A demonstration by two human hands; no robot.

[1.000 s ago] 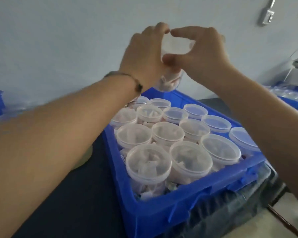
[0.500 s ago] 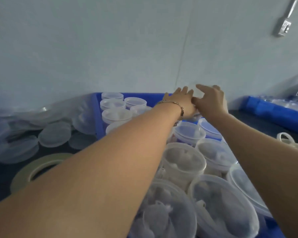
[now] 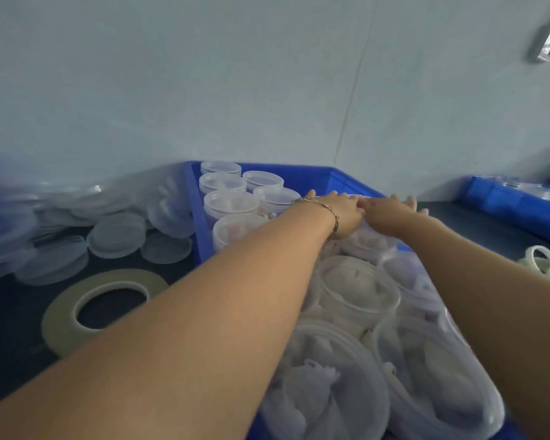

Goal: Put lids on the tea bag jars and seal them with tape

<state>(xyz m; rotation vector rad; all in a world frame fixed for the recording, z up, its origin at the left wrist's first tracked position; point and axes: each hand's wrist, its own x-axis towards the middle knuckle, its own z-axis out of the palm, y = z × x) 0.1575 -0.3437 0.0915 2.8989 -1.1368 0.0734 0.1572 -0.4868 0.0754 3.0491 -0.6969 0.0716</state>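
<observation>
Head view is all I've got here, and it's pretty wide and a bit smeary, so take this with salt. Biggest thing in the shot is the blue crate [image 3: 197, 214], packed with clear tea bag jars [image 3: 356, 290]. The ones nearest me look stuffed and lidded, and the back-left ones [image 3: 229, 201] have lids too as far as I can tell.

Both arms reach over the lot to the far end. The left hand [image 3: 340, 211] and right hand [image 3: 391, 214] lie side by side, fingers stretched out fairly flat on top of a jar [image 3: 372, 241] at the back of the crate. I read that as pressing it down into place, but I can't tell if either thumb is hooked around anything; the jar is mostly hidden under the palms.

What worries me: my forearms pass right over the near jars, so a dropped elbow could nudge a lid loose or tip a jar. Pressing off-centre on that far one could cock its lid or shove its neighbours.

The loose lids [image 3: 115, 236] are heaped on the dark table left of the crate, and the pile looks slidey. The big tape roll [image 3: 105, 306] lies flat near the left arm, well apart from the hands, so sealing means a reach back. Smaller tape rolls [image 3: 543, 265] sit off to the right.
</observation>
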